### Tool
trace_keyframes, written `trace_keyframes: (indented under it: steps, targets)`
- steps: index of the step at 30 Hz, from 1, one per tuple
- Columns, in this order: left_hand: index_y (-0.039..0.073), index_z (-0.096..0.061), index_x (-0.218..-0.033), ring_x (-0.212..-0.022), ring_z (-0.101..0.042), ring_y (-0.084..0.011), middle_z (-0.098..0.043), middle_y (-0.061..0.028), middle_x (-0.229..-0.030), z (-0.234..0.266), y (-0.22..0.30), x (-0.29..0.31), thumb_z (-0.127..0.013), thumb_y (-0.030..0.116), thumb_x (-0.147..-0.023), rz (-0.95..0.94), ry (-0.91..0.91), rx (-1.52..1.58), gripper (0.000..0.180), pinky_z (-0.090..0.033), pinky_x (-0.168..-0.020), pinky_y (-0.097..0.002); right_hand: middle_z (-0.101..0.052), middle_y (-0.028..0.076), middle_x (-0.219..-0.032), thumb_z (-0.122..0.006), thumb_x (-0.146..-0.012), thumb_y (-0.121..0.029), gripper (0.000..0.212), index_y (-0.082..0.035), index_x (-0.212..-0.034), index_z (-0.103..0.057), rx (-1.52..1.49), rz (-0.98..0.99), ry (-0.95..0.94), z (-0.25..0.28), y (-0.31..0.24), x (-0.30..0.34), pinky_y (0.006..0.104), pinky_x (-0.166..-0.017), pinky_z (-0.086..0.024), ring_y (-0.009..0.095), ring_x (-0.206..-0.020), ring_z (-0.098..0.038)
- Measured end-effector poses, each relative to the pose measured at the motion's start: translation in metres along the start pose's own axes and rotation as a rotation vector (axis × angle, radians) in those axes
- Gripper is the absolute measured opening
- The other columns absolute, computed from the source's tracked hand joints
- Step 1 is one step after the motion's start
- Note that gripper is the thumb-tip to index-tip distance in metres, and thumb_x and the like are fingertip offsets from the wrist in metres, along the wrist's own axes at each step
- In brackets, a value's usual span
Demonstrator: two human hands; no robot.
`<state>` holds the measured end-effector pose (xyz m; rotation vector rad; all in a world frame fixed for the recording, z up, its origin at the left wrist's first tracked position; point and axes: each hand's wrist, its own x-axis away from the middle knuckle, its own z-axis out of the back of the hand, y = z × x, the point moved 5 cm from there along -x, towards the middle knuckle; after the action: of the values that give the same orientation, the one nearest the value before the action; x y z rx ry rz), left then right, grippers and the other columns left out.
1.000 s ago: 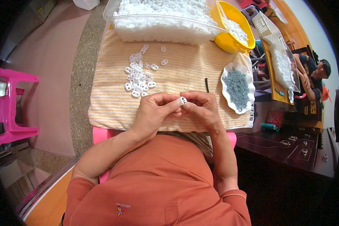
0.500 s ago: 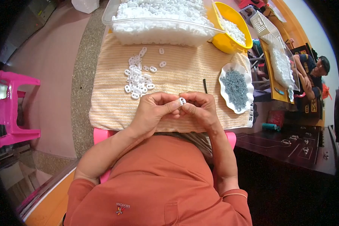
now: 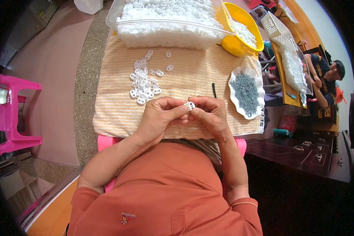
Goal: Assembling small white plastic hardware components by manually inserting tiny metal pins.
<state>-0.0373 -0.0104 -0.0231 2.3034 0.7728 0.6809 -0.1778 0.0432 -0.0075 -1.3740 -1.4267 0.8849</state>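
Note:
Between my fingertips is a small white oval plastic piece with two dark holes [image 3: 191,105]. My left hand [image 3: 161,116] pinches it from the left, and my right hand [image 3: 211,114] grips it from the right. Both hands hover over the near edge of a striped tan towel [image 3: 196,74]. Beyond my left hand lies a loose pile of similar white pieces [image 3: 143,82], with a few strays beside it. To the right of my hands, a white scalloped dish [image 3: 234,100] holds many small grey-blue parts [image 3: 246,94]. A short black stick [image 3: 214,90] lies between my right hand and the dish.
A clear bin [image 3: 165,35] full of white pieces stands at the far edge, next to a yellow bowl [image 3: 236,45] holding more. A pink stool [image 3: 15,114] stands at left. Another person [image 3: 322,82] sits at far right by a second clear bin [image 3: 293,70].
The white piece has turned slightly between my fingers, showing its holes more clearly. My hands stay in nearly the same place. The other person's hands have shifted.

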Motion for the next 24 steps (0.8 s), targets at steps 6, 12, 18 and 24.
trace_keyframes:
  steps: [6,12,18,24]
  targets:
    - [-0.004,-0.066,-0.096,-0.073,-0.064,-0.0131,-0.068,-0.0097,-0.083,-0.0007,-0.0015,0.0013,-0.067,0.006,-0.087,-0.028,-0.002,-0.045,0.014,-0.052,-0.068,-0.0237,-0.067,0.012,-0.098,-0.064,-0.087,0.001,0.027,0.006,-0.113,-0.061,0.057,0.035,-0.005,0.0003,0.0002,0.0004,0.0265,-0.070,-0.057,0.017,-0.081,-0.067]
    - [-0.002,-0.064,-0.097,-0.075,-0.064,-0.0130,-0.068,-0.0090,-0.084,-0.0017,-0.0002,0.0008,-0.067,0.007,-0.087,0.002,-0.014,-0.015,0.014,-0.053,-0.070,-0.0237,-0.067,0.011,-0.099,-0.065,-0.086,0.000,0.027,0.006,-0.112,-0.061,0.063,0.033,-0.002,-0.0010,-0.0014,0.0014,0.0270,-0.072,-0.057,0.017,-0.084,-0.066]
    - [0.001,-0.061,-0.099,-0.080,-0.063,-0.0126,-0.066,-0.0064,-0.091,-0.0019,-0.0048,-0.0018,-0.067,0.008,-0.088,0.077,-0.054,0.081,0.014,-0.054,-0.075,-0.0254,-0.063,0.010,-0.099,-0.067,-0.086,-0.002,0.026,0.005,-0.110,-0.063,0.091,0.112,-0.021,0.0011,-0.0012,-0.0007,0.0250,-0.075,-0.052,0.015,-0.088,-0.062]
    - [0.003,-0.059,-0.094,-0.083,-0.063,-0.0123,-0.064,-0.0044,-0.090,-0.0028,-0.0040,-0.0029,-0.065,0.007,-0.089,0.056,-0.140,0.153,0.009,-0.054,-0.077,-0.0267,-0.055,0.008,-0.100,-0.069,-0.083,-0.004,0.026,0.003,-0.108,-0.064,0.144,0.242,-0.052,-0.0046,-0.0063,-0.0004,0.0229,-0.077,-0.046,0.013,-0.091,-0.055]
